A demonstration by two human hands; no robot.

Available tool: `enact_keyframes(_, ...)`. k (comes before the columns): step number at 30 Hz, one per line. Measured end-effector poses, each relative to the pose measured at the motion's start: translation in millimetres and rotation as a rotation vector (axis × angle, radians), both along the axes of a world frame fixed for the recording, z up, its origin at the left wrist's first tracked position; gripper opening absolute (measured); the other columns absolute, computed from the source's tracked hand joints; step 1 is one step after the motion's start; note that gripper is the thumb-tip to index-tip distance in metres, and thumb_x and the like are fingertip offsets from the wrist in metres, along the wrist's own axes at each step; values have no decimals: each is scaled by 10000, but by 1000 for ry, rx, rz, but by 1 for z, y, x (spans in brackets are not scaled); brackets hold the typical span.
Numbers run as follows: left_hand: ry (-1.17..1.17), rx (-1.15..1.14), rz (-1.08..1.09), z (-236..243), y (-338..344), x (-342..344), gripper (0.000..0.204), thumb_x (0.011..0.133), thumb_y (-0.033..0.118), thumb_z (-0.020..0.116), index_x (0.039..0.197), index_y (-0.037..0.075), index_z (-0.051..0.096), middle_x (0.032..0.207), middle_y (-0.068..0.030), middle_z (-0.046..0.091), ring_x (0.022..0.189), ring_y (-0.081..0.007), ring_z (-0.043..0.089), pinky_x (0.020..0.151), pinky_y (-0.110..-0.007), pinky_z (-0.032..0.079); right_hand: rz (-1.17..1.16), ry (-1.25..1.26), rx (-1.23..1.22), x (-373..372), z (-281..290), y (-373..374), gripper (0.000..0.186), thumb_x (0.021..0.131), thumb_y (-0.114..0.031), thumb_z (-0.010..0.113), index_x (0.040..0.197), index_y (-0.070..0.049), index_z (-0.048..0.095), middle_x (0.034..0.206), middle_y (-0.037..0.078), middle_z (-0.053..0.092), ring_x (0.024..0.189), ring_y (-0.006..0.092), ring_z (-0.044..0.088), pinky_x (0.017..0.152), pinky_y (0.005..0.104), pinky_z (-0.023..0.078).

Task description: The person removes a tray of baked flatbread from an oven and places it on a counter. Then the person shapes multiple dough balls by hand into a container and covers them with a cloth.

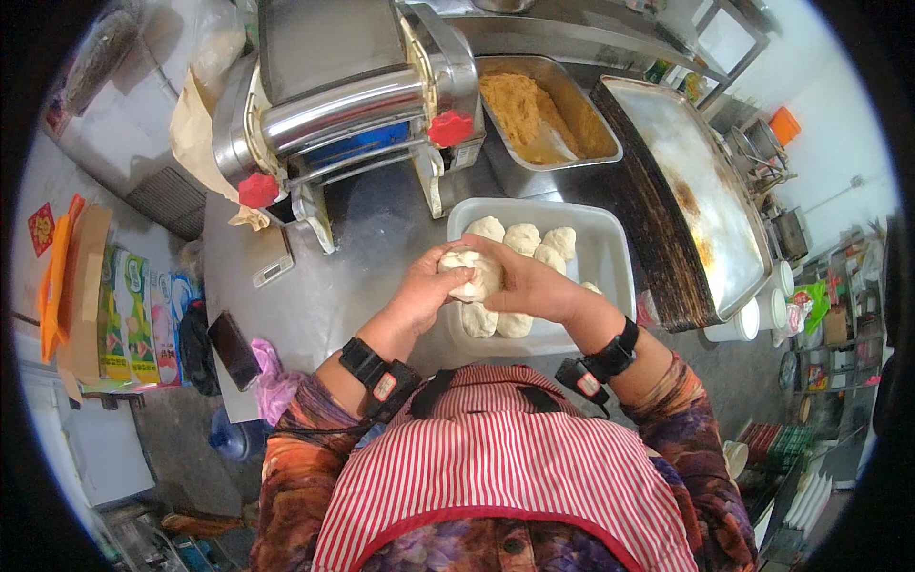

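Observation:
Between my two hands is a ball of pale dough [474, 277], its surface creased near the thumbs. My left hand [424, 289] wraps its left side, and my right hand [524, 281] cups the right side with the fingers over the top. Both hands are above the left part of a white plastic tub [610, 224]. Several dough balls [522, 238] lie in that tub, some beyond my hands and some nearer to me, such as the dough ball [479, 320]. My right hand partly covers the middle of the tub.
A metal dough roller machine [343, 110] with red knobs stands at the far left. Behind the tub sits a steel pan of brown filling [534, 110]. Stacked baking trays [686, 181] rise at the right. A small scale [262, 257] and a phone [232, 350] lie leftward.

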State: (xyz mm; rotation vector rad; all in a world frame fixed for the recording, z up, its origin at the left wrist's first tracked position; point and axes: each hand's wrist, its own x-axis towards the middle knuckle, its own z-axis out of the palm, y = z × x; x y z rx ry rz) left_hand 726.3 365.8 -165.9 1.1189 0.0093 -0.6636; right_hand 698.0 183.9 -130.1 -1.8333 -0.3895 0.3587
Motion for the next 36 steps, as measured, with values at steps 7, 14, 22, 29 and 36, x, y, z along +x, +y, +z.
enact_keyframes(7, 56, -111, -73, 9, 8, -1, 406, 881, 36, 499, 1283, 45, 443, 1104, -101, 599, 920, -195, 635, 712, -292, 555, -232, -60, -166, 2, 5, 14, 348, 759, -47, 682, 1100, -25, 616, 1078, 118, 631, 1007, 223, 610, 891, 316, 487)
enact_keyframes(14, -296, 116, -54, 8, 12, -1, 379, 886, 86, 583, 1257, 71, 510, 1105, -80, 600, 892, -154, 616, 699, -284, 539, -214, 332, 348, 1, 6, 10, 372, 853, -60, 634, 1214, -27, 548, 1079, 105, 612, 933, 189, 629, 825, 324, 538)
enact_keyframes(22, -125, -101, -204, -1, 22, -8, 304, 888, 80, 565, 1189, 37, 566, 1100, -105, 610, 1006, -186, 596, 854, -325, 502, -274, 275, 27, -6, -8, 18, 421, 799, -76, 678, 1200, 5, 578, 959, 112, 665, 741, 130, 645, 598, 240, 547)
enact_keyframes(29, -66, 95, -162, -17, 17, -11, 356, 870, 42, 591, 1221, 43, 528, 1086, -91, 614, 914, -158, 619, 743, -273, 527, -173, 283, 177, -18, -17, 3, 402, 806, -159, 661, 1196, -81, 605, 915, 116, 679, 828, 157, 640, 734, 280, 527)
enact_keyframes(36, -427, 432, -383, -14, -19, -4, 499, 865, 45, 593, 1317, 94, 388, 1164, -140, 573, 1003, -181, 588, 816, -301, 501, -421, 79, -288, -36, -29, -11, 442, 776, -261, 716, 1173, -91, 621, 938, 181, 671, 867, 228, 655, 787, 338, 500)
